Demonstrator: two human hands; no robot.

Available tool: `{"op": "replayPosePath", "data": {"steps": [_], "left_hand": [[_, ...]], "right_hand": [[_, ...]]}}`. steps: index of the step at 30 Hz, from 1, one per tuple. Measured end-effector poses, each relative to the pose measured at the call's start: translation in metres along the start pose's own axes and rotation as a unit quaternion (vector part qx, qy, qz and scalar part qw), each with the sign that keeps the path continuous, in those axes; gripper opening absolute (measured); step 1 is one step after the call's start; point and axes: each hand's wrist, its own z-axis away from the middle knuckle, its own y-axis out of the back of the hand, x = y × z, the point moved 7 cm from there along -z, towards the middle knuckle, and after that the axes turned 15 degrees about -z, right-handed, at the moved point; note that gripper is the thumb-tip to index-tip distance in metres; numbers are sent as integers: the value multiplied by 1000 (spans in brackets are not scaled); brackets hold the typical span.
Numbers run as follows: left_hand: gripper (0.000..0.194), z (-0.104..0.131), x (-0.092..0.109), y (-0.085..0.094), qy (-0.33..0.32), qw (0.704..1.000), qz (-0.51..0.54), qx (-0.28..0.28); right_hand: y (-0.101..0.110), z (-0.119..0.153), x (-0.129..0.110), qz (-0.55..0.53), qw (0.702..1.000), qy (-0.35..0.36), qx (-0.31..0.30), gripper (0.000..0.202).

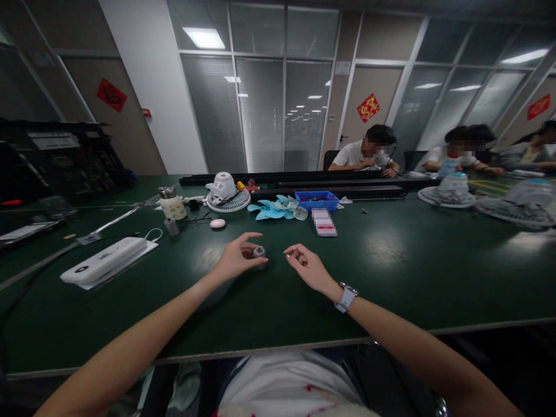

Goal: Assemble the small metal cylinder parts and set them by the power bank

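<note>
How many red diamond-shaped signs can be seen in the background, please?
3: one sign on the door at left, another on the door right of the middle windows, the last near the right edge. Others may be out of view.

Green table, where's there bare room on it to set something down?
The widest bare patch of the table lies right of the right hand, between the right-side fan parts and the near edge. A smaller one lies between the left forearm and right forearm. It's crowded farther back: white fan housing, blue blades, blue basket.
</note>
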Motion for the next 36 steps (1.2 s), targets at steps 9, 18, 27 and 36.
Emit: {"op": "replayPosePath", "data": {"steps": [9,18,27,36], "left_hand": [[78,20,28,-36,-52,993,73,-74],[72,20,33,-36,-62,995,38,-72],[75,21,37,-31,-67,996,10,-58],[62,12,21,-12,-61,996,-71,4]], "right_hand": [[-19,3,-6,36,996,50,-64,27],[-26,-4,-17,49,994,61,-72,25],[-2,-13,-9,18,998,58,27,26],[1,-13,29,166,983,-1,-73,21]]}}
